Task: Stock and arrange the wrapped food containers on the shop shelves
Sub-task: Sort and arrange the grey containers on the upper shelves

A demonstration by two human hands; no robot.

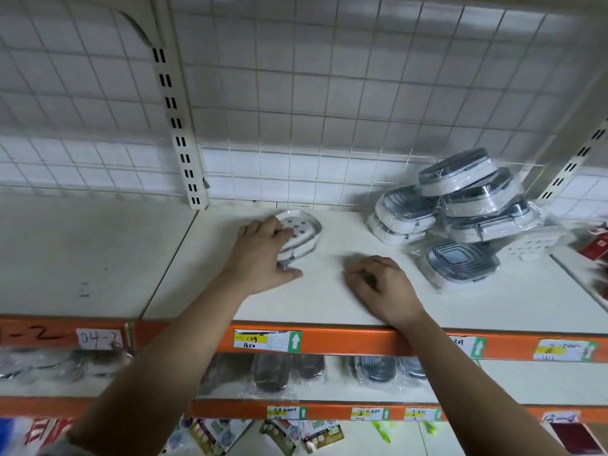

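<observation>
Left hand (263,255) spread, right (383,287) seemingly loose-curled

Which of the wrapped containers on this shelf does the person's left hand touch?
The lone container left of centre, under the left hand, dotted face showing. The other containers lie heaped far to the right.

L hand (263,255) on wrapped container (302,230) — R hand (385,284) rests on shelf (329,301).
</observation>
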